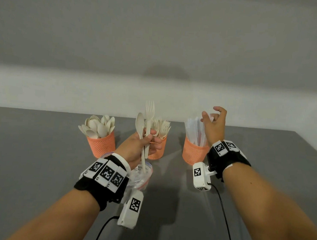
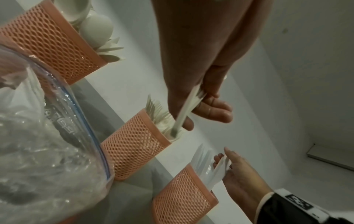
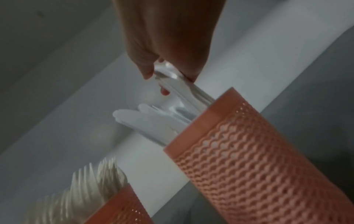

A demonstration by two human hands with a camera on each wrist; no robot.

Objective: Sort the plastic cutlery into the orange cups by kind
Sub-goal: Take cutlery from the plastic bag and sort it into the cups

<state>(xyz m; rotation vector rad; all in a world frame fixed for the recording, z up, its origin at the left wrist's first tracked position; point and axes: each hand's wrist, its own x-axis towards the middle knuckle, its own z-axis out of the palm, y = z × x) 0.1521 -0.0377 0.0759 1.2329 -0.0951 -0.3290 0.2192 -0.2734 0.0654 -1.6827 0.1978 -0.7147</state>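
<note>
Head view: left hand [image 1: 140, 146] grips a cream spoon [image 1: 140, 126] and fork [image 1: 149, 119] upright by their handles, right in front of the fork cup [image 1: 157, 151], partly blocking it. Spoon cup [image 1: 101, 144] sits left of the fork cup, knife cup [image 1: 193, 152] right of it, all on the grey table [image 1: 41, 159]. Right hand [image 1: 213, 126] is over the knife cup, fingers loosely spread around the tops of the white knives [image 1: 195, 129]; whether it pinches one can't be told here. A clear zip bag [image 1: 142, 176] lies near the fork cup on the viewer's side, mostly hidden by the left wrist band. Left wrist view: the bag [image 2: 47, 136] fills the lower left; fingers [image 2: 212, 109] curl round the handles above the fork cup [image 2: 134, 154]; the right hand [image 2: 241, 174] touches knife tops at the knife cup [image 2: 184, 197]. Right wrist view: blurry; fingertips [image 3: 148, 71] close on the knives [image 3: 145, 121] sticking out of the knife cup [image 3: 258, 159]; fork tines [image 3: 99, 181] show at lower left.
</note>
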